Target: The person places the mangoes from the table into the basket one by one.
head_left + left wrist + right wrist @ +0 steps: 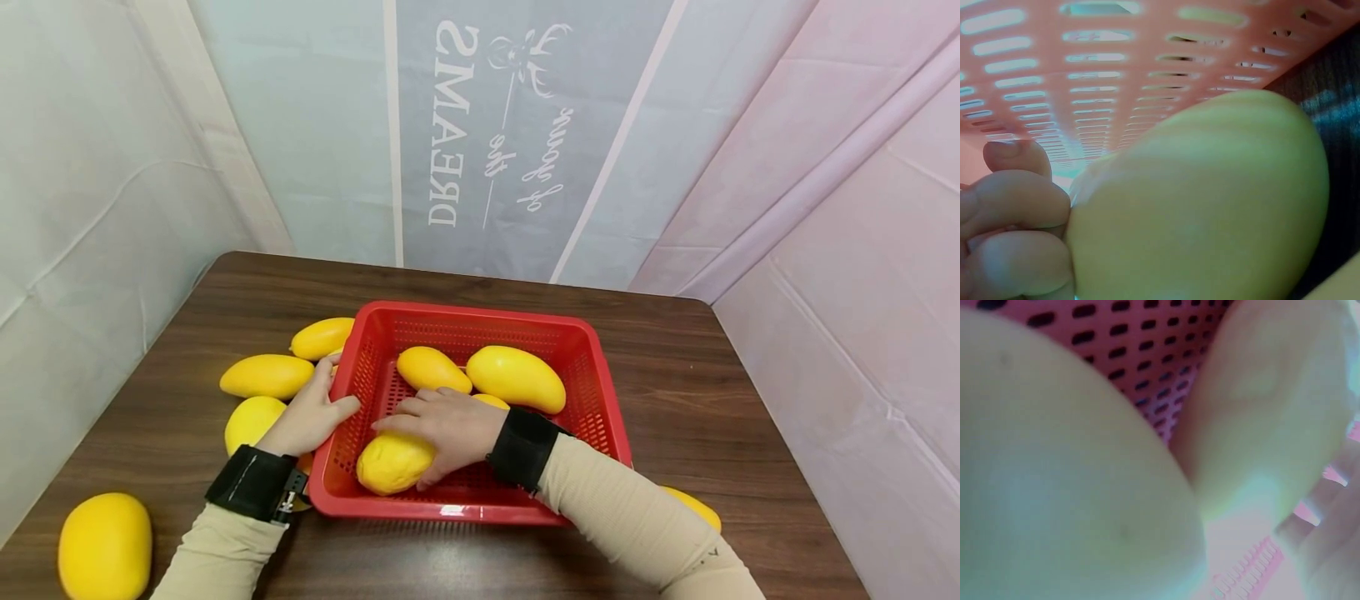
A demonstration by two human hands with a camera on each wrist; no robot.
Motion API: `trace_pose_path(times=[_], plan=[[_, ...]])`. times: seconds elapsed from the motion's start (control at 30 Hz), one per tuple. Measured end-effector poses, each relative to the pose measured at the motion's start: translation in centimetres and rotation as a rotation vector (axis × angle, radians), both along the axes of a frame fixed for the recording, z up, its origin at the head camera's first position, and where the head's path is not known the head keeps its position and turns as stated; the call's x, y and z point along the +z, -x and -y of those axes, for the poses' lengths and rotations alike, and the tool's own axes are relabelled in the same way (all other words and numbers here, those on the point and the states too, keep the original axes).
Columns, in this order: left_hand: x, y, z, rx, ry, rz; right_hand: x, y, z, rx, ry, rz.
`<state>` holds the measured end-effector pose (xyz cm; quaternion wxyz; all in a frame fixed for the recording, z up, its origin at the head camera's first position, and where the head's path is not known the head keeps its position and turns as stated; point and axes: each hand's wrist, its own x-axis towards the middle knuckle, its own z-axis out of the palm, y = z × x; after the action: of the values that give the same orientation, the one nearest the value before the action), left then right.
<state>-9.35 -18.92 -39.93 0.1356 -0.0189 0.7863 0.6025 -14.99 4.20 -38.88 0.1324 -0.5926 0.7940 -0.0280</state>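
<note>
The basket (480,312) has its left wall gripped by the left hand (309,418), the thumb over the rim. The nearer right hand (463,429), inside, is clamped on the mango (393,464), which lies left of the palm near the front-left corner, long axis roughly sideways.

Basket (420,507) on table (675,367), w/ fruit (515,379) inside, more fruit (266,377) to L, 1 fruit (696,508) front R, banner (495,242) behind.
</note>
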Motion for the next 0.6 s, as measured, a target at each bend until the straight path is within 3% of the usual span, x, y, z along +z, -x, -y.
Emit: trace_pose_path(times=[0.6], plan=[[-0.20, 0.02, 0.08, 0.000, 0.008, -0.006, 1.00, 0.48, -0.55, -0.048, 0.031, -0.001]])
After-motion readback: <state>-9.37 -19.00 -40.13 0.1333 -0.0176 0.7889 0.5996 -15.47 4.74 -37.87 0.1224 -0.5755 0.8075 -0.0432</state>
